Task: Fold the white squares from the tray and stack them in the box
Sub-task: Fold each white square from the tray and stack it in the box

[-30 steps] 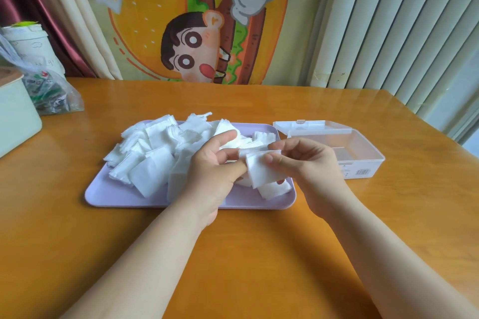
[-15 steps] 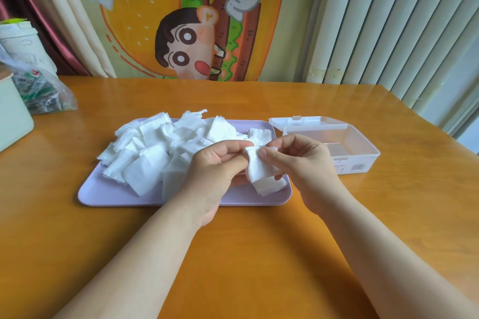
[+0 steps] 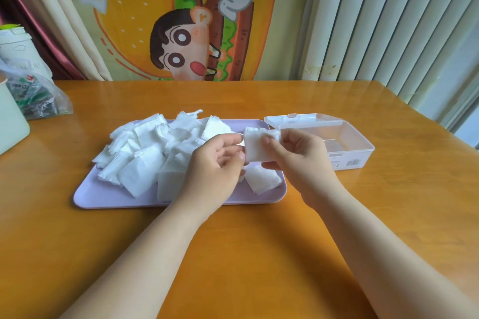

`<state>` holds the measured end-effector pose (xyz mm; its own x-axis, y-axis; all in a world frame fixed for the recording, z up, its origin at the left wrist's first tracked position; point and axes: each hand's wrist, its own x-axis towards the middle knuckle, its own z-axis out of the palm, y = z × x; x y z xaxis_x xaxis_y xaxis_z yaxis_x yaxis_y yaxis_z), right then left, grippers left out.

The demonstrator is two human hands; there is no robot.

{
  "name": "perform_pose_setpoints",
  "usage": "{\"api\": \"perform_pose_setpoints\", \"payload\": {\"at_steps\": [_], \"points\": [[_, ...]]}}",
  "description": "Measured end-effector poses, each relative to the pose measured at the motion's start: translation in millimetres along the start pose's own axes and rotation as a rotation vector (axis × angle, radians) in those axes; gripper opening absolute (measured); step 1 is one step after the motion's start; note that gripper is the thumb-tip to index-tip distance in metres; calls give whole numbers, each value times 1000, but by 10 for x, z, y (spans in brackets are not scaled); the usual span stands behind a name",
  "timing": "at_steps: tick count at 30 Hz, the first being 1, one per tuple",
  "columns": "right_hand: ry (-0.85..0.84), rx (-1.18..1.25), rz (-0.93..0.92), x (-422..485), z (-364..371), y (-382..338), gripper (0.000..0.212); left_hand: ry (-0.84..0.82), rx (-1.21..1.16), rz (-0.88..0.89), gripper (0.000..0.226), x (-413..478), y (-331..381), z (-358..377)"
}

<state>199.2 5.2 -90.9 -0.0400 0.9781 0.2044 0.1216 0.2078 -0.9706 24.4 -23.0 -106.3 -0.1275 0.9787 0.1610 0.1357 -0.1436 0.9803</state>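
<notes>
- Here, at mid-frame, one white square [image 3: 255,146] is held up between both hands, above the right end of the tray [image 3: 103,197].
- The left hand [image 3: 217,160] pinches the square's left edge, fingers curled.
- The right hand [image 3: 298,158] pinches its right side, thumb on the front face.
- The lilac tray lies on the table [image 3: 233,254], left of centre, under a loose pile of white squares [image 3: 145,153].
- The clear box [image 3: 347,142] sits just right of the tray, its lid [image 3: 298,120] open behind it.
- A plastic bag [image 3: 36,96] lies at the left edge.
</notes>
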Motion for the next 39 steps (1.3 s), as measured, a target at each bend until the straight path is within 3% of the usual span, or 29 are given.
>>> {"api": "perform_pose_setpoints", "payload": {"at_steps": [3,6,10,14,19,21,26,29,32,39], "points": [[101,-11,-13,15,0,-6,25,-47,371,55,24,12,-73,94],[119,-16,9,8,4,-31,30,-181,639,39,42,10,-42,154],[160,-51,20,20,-4,-6,36,-258,794,25,58,9,33,222],[207,-85,-31,23,-10,15,35,-286,586,-105,46,18,-39,165],[237,-116,-47,45,-5,53,44,-174,221,-56,11,2,-40,27],[209,-142,-64,52,-1,63,48,-106,66,-49,13,21,-33,-72],[26,-107,-3,17,0,71,34,-105,-356,-78,23,75,35,-188],[-54,-105,52,-3,27,57,32,-137,-381,-67,25,92,20,-180],[-153,12,141,-33,36,0,17,-107,-295,-79,21,91,-28,-157],[-260,89,198,-29,33,65,22,-117,-236,-55,21,92,-86,-135]]}}
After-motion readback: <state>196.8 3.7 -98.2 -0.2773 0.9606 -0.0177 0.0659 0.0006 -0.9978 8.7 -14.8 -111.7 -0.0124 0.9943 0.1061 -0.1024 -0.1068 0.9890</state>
